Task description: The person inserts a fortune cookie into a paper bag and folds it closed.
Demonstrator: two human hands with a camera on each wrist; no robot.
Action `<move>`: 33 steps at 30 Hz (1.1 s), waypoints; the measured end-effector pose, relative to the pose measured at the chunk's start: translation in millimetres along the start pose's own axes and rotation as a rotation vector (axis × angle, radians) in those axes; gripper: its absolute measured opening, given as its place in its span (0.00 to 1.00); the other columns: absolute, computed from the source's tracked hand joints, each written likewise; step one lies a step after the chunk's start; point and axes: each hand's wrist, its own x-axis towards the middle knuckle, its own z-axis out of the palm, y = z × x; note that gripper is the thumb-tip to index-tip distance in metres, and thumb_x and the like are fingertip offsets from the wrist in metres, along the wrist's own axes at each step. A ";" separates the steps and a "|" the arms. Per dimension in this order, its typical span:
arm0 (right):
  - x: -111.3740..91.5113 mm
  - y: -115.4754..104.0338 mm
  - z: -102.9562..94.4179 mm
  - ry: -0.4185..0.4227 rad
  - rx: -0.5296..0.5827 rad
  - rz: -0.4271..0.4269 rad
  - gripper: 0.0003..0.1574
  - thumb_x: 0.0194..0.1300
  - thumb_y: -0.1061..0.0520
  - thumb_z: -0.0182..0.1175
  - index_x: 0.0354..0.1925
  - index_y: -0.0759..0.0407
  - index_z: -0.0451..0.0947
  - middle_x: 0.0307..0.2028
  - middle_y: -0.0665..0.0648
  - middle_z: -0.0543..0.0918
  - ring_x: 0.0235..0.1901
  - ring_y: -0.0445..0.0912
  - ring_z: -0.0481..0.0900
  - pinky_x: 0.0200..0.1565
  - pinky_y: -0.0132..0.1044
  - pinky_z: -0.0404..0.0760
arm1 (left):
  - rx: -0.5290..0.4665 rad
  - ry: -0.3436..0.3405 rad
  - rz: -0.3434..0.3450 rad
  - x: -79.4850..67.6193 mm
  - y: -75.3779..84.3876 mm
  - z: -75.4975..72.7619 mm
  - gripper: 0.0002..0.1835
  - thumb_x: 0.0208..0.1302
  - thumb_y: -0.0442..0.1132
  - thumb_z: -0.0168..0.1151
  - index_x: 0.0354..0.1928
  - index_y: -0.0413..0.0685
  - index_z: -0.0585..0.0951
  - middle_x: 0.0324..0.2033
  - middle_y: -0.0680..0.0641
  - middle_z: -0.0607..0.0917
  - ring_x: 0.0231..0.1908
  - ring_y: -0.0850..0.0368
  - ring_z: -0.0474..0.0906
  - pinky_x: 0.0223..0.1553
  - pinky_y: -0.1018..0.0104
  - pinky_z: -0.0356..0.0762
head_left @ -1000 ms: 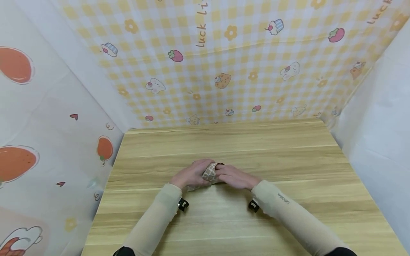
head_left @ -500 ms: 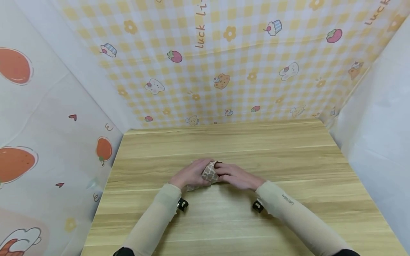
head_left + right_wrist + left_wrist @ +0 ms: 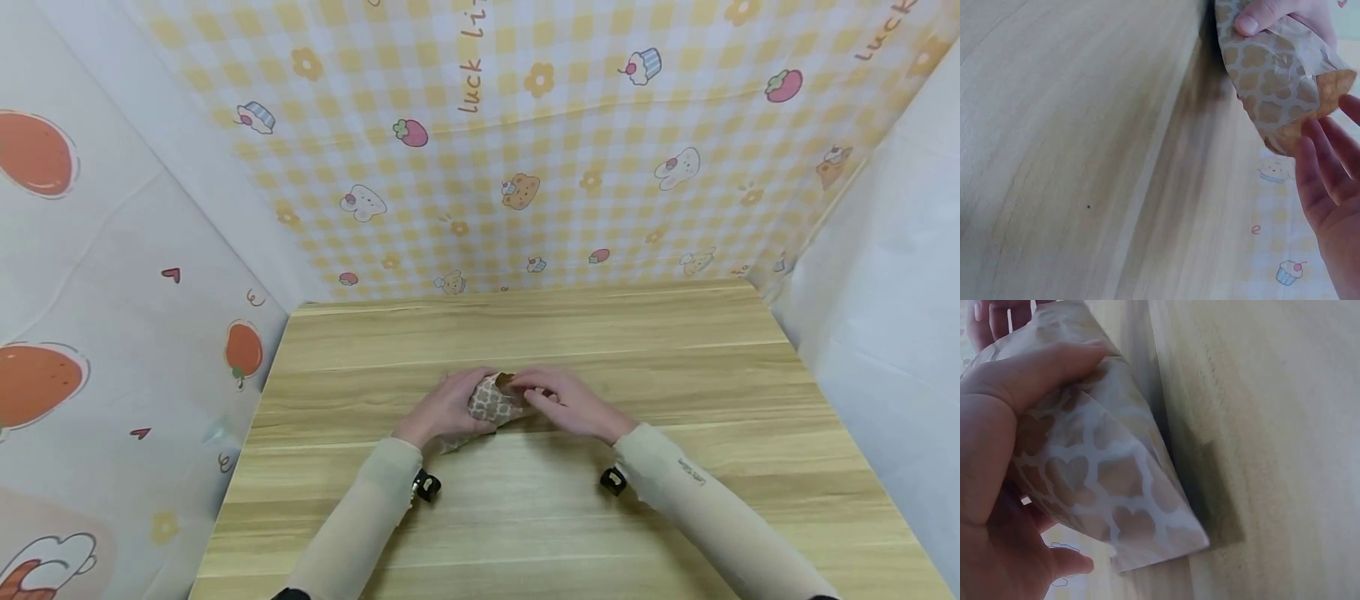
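My left hand [image 3: 448, 408] grips a paper bag [image 3: 491, 403] printed with brown patches on a white net. Its thumb [image 3: 1060, 365] lies across the bag in the left wrist view, and the bag's flat end slants toward the table. At the other end the mouth gapes, showing a golden-brown surface [image 3: 1334, 89]; I cannot tell whether that is the lining or something inside. My right hand [image 3: 577, 404] is at this mouth, its fairly straight fingers [image 3: 1329, 162] touching or very near the brown edge.
The wood-grain table [image 3: 525, 517] extends around both hands. Behind it hangs a yellow checked cloth [image 3: 487, 233], with white sheets at the left [image 3: 150, 333] and right [image 3: 885, 275]. Small black devices [image 3: 612, 481] sit at both wrists.
My right hand has drawn back to the right, its fingers coming out of the bag's mouth. The golden-brown surface at the mouth now shows. My left hand keeps its grip, nearly in place.
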 end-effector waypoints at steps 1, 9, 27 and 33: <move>-0.9 -0.1 -1.3 0.031 0.001 -0.002 0.21 0.80 0.55 0.55 0.64 0.56 0.81 0.64 0.56 0.82 0.59 0.52 0.82 0.55 0.47 0.85 | -0.013 0.013 0.002 -0.4 -0.5 0.3 0.50 0.48 0.47 0.86 0.74 0.59 0.71 0.66 0.51 0.81 0.67 0.50 0.75 0.76 0.28 0.47; -9.0 5.7 -9.3 0.216 0.022 0.087 0.34 0.77 0.50 0.61 0.75 0.55 0.68 0.68 0.60 0.71 0.60 0.60 0.76 0.56 0.54 0.83 | -0.103 0.143 0.005 -0.9 0.7 7.7 0.52 0.47 0.50 0.86 0.75 0.56 0.69 0.65 0.49 0.80 0.62 0.48 0.78 0.64 0.43 0.77; -9.8 0.4 11.8 0.170 0.265 0.226 0.38 0.79 0.48 0.60 0.78 0.59 0.62 0.63 0.64 0.80 0.58 0.57 0.83 0.58 0.51 0.85 | -0.322 0.632 0.079 14.2 38.5 37.5 0.50 0.46 0.48 0.86 0.71 0.45 0.70 0.61 0.43 0.82 0.59 0.46 0.80 0.62 0.46 0.79; -6.8 -4.4 11.3 0.207 0.276 0.265 0.33 0.79 0.47 0.59 0.74 0.59 0.67 0.60 0.63 0.82 0.57 0.56 0.83 0.55 0.50 0.86 | -0.298 0.694 0.082 16.6 46.4 46.4 0.51 0.47 0.47 0.83 0.72 0.41 0.68 0.60 0.40 0.81 0.57 0.44 0.79 0.60 0.45 0.79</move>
